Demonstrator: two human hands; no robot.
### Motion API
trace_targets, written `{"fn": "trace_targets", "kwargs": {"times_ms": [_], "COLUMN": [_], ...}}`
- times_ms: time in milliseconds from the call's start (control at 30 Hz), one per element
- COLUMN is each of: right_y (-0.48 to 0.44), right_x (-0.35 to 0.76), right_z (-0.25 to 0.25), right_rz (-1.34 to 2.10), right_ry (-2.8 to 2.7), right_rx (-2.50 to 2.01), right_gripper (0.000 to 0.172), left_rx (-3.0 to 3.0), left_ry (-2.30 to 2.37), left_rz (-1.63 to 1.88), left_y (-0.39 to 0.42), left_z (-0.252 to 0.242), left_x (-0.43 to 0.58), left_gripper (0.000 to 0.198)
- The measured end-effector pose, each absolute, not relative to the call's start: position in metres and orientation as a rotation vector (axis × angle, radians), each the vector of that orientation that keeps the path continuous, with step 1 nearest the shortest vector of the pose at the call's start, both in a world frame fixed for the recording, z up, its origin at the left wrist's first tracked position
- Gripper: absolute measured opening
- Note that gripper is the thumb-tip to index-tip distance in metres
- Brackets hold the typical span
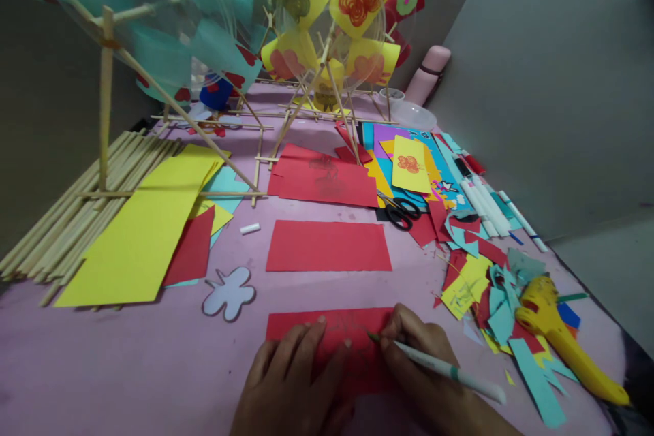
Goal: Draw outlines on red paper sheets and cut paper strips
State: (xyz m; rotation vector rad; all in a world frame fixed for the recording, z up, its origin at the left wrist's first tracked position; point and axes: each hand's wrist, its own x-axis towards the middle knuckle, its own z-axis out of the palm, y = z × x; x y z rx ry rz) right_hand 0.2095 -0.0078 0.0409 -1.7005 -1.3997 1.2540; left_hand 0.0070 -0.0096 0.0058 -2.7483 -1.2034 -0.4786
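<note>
- Resting the left hand [293, 371] on a red card [357, 328], the person is holding a marker [449, 371] in the right hand [422, 347].
- The left hand is lying flat with fingers slightly spread, grasping nothing.
- The right hand is closing its fingers around the marker near the tip, and the tip is meeting the card between the two hands.
- The red card is lying on the table [153, 375] at the near edge of the view, showing faint drawn lines.
- A second card [328, 246], also red, is lying just beyond it, and past that a red sheet [306, 180] is showing a dark drawing.
- A pale butterfly [231, 294] is lying near the left hand, with a white tube [250, 228] behind it.
- On the left, yellow paper [137, 231] is partly covering a row of sticks [66, 218].
- Scissors [402, 212] are lying beside the red sheet's right corner.
- On the right, a yellow glue gun [567, 347] is lying against paper scraps [503, 300], while several pens [483, 201] are lying farther back.
- Behind everything, stick frames [105, 95] are carrying blue and yellow wheels [299, 58], and a pink flask [428, 75] is leaning by the wall [552, 82].
</note>
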Motion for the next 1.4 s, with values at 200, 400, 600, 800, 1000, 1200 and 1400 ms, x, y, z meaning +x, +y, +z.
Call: {"fn": "trace_targets", "kwargs": {"times_ms": [200, 400, 600, 800, 1000, 1200, 1400], "right_y": [-0.01, -0.011, -0.011, -0.01, -0.011, -0.007, -0.005], "right_x": [0.211, 0.214, 0.216, 0.211, 0.212, 0.211, 0.209], "right_z": [0.039, 0.035, 0.032, 0.039, 0.03, 0.024, 0.028], "right_rz": [1.258, 1.286, 1.277, 1.253, 1.344, 1.301, 1.231], "right_ry": [-1.426, -1.436, -1.505, -1.485, -1.25, -1.192, -1.143], "right_rx": [-1.636, -1.582, -1.518, -1.569, -1.482, -1.489, -1.497], "right_gripper": [0.018, 0.018, 0.017, 0.016, 0.021, 0.018, 0.015], "left_rx": [-2.746, -2.75, -2.741, -2.743, -2.74, -2.737, -2.713], "left_ry": [-1.263, -1.221, -1.168, -1.236, -1.164, -1.198, -1.412], "left_rz": [-0.488, -0.5, -0.475, -0.492, -0.51, -0.577, -0.77], "left_y": [-0.01, -0.008, -0.007, -0.007, -0.004, -0.006, -0.008], "left_z": [0.007, 0.009, 0.007, 0.008, 0.009, 0.005, 0.006], "left_x": [0.009, 0.008, 0.005, 0.007, 0.006, 0.001, 0.0], "left_gripper": [0.035, 0.036, 0.037, 0.036, 0.038, 0.044, 0.037]}}
